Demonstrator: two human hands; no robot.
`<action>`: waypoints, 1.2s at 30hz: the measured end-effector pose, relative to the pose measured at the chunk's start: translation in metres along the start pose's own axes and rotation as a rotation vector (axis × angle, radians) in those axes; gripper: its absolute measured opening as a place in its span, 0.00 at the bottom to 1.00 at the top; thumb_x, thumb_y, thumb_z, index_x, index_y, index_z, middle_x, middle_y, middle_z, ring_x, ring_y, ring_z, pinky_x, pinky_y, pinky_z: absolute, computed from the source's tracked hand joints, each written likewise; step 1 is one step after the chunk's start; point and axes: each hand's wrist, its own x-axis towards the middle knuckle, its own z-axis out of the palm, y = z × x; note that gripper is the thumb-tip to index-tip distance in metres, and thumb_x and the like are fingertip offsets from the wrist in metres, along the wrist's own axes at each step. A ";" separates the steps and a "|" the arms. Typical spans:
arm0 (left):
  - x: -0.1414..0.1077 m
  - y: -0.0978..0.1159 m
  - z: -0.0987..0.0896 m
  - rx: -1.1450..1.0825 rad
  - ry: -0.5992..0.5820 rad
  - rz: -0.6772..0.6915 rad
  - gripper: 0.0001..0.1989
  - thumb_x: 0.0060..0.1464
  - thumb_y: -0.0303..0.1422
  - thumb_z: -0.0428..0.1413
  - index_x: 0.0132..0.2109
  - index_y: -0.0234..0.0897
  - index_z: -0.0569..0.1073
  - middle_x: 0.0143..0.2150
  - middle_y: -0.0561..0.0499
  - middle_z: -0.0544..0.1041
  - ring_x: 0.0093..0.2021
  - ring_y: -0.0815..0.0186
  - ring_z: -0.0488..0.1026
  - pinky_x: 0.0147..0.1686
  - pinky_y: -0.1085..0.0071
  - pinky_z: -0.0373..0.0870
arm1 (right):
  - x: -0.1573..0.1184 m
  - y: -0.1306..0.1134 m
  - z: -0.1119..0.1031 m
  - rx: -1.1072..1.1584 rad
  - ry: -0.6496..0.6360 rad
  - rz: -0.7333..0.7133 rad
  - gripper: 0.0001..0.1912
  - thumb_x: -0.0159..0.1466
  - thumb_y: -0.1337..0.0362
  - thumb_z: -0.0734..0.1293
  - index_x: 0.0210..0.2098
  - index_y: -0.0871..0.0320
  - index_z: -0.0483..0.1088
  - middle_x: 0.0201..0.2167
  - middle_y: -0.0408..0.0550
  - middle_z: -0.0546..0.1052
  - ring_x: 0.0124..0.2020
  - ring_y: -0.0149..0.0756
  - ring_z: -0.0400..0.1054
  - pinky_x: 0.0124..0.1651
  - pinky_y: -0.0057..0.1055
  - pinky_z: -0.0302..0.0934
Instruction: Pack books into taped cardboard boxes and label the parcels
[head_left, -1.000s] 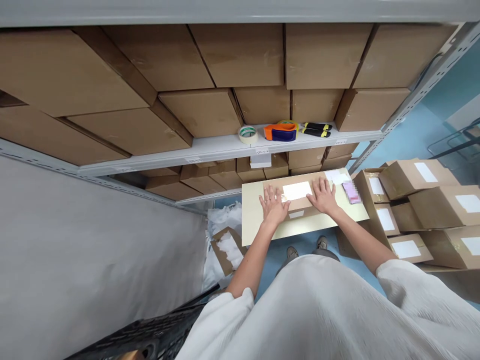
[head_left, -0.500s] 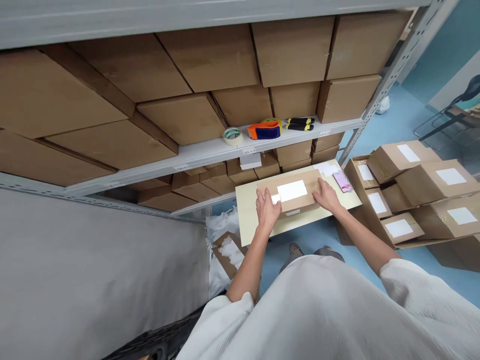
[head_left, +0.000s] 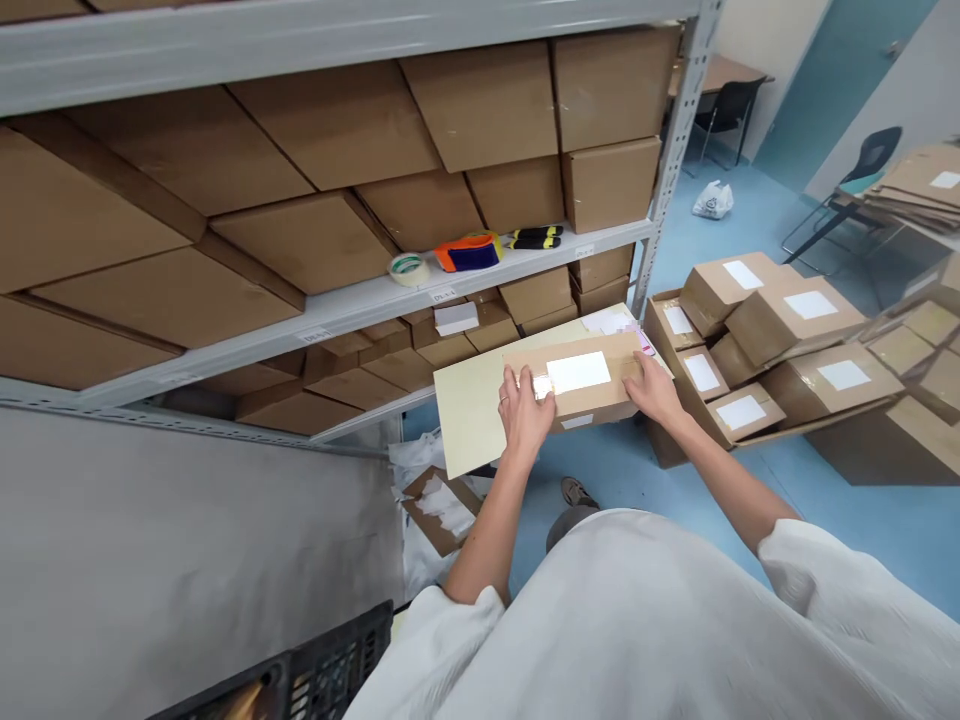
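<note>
A brown cardboard box [head_left: 600, 400] with a white label [head_left: 578, 371] on top is gripped between my two hands. Its left end is in my left hand [head_left: 525, 408], fingers on top and thumb at the near side. My right hand [head_left: 651, 388] clasps the opposite end. Beneath the box lies a pale yellow board [head_left: 469, 410], its left part bare. A pinkish phone-like item [head_left: 643, 340] and white papers [head_left: 606, 320] are partly covered at the board's far right. Whether the box touches the board I cannot tell.
A large open carton [head_left: 667, 440] with several labelled boxes stands at right. Grey shelving [head_left: 360, 323] full of cartons runs along the left, carrying a tape roll [head_left: 409, 268], an orange-and-blue tape dispenser [head_left: 469, 252] and black-and-yellow cutters [head_left: 535, 238]. A black crate [head_left: 337, 660] sits at lower left.
My view has swung right, showing more of the room and cartons. Both hands have shifted the box rightward over the board, covering part of the pink item.
</note>
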 end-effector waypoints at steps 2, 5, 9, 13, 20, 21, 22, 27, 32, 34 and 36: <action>-0.016 0.019 0.007 -0.009 0.002 0.022 0.33 0.65 0.38 0.59 0.75 0.40 0.64 0.84 0.34 0.52 0.80 0.38 0.57 0.72 0.40 0.66 | -0.020 0.017 -0.017 0.012 0.023 0.014 0.33 0.70 0.55 0.65 0.72 0.58 0.64 0.70 0.63 0.72 0.69 0.61 0.68 0.69 0.58 0.65; -0.038 0.048 0.017 -0.030 -0.005 0.066 0.33 0.66 0.38 0.59 0.75 0.41 0.64 0.84 0.36 0.52 0.81 0.40 0.55 0.73 0.41 0.66 | -0.048 0.043 -0.043 0.016 0.072 0.044 0.33 0.70 0.55 0.65 0.71 0.58 0.65 0.69 0.63 0.73 0.70 0.61 0.67 0.71 0.59 0.64; -0.058 0.083 0.031 -0.054 -0.038 0.135 0.32 0.66 0.39 0.59 0.74 0.41 0.66 0.83 0.36 0.55 0.80 0.41 0.57 0.73 0.43 0.66 | -0.083 0.071 -0.073 -0.005 0.139 0.107 0.33 0.70 0.53 0.65 0.71 0.61 0.66 0.70 0.64 0.73 0.70 0.60 0.67 0.72 0.58 0.63; -0.067 0.108 0.045 -0.079 -0.084 0.211 0.32 0.66 0.39 0.60 0.73 0.39 0.67 0.82 0.34 0.57 0.80 0.41 0.59 0.72 0.44 0.68 | -0.111 0.090 -0.097 -0.046 0.199 0.185 0.32 0.70 0.54 0.64 0.70 0.62 0.67 0.69 0.65 0.74 0.68 0.61 0.68 0.71 0.58 0.63; -0.070 0.139 0.063 -0.145 -0.175 0.360 0.31 0.66 0.37 0.60 0.73 0.41 0.68 0.81 0.38 0.59 0.80 0.45 0.59 0.74 0.47 0.66 | -0.136 0.113 -0.131 -0.093 0.290 0.314 0.32 0.69 0.53 0.65 0.69 0.60 0.68 0.68 0.63 0.75 0.67 0.62 0.69 0.70 0.60 0.63; -0.070 0.143 0.065 -0.157 -0.186 0.381 0.31 0.66 0.37 0.60 0.73 0.41 0.68 0.81 0.38 0.59 0.80 0.45 0.59 0.74 0.47 0.66 | -0.137 0.115 -0.136 -0.102 0.306 0.335 0.32 0.69 0.53 0.65 0.68 0.59 0.69 0.68 0.63 0.75 0.67 0.63 0.69 0.69 0.61 0.63; -0.071 0.147 0.066 -0.168 -0.200 0.403 0.31 0.66 0.37 0.60 0.73 0.41 0.68 0.81 0.38 0.59 0.80 0.45 0.59 0.74 0.47 0.66 | -0.138 0.118 -0.140 -0.111 0.321 0.355 0.32 0.69 0.52 0.65 0.68 0.59 0.69 0.68 0.63 0.75 0.67 0.64 0.69 0.69 0.61 0.64; -0.075 0.165 0.073 -0.208 -0.256 0.514 0.29 0.65 0.34 0.60 0.72 0.42 0.69 0.80 0.39 0.61 0.79 0.45 0.59 0.73 0.47 0.68 | -0.142 0.133 -0.166 -0.136 0.365 0.430 0.34 0.68 0.51 0.66 0.69 0.57 0.68 0.69 0.62 0.74 0.66 0.64 0.69 0.68 0.64 0.63; -0.077 0.193 0.081 -0.246 -0.277 0.574 0.28 0.66 0.34 0.60 0.71 0.45 0.70 0.80 0.43 0.62 0.78 0.47 0.62 0.73 0.49 0.70 | -0.142 0.153 -0.200 -0.150 0.415 0.459 0.33 0.68 0.51 0.66 0.69 0.55 0.68 0.68 0.61 0.76 0.67 0.63 0.69 0.69 0.65 0.63; -0.078 0.209 0.085 -0.258 -0.287 0.583 0.27 0.66 0.35 0.60 0.70 0.46 0.71 0.79 0.44 0.63 0.78 0.47 0.62 0.73 0.49 0.70 | -0.140 0.163 -0.217 -0.157 0.423 0.474 0.32 0.68 0.50 0.66 0.69 0.55 0.68 0.67 0.61 0.76 0.67 0.64 0.69 0.69 0.66 0.62; -0.080 0.228 0.090 -0.274 -0.283 0.592 0.27 0.67 0.35 0.60 0.70 0.45 0.71 0.79 0.44 0.64 0.78 0.48 0.63 0.73 0.49 0.70 | -0.135 0.176 -0.235 -0.164 0.429 0.483 0.32 0.68 0.50 0.66 0.68 0.55 0.69 0.66 0.62 0.77 0.66 0.65 0.70 0.69 0.67 0.62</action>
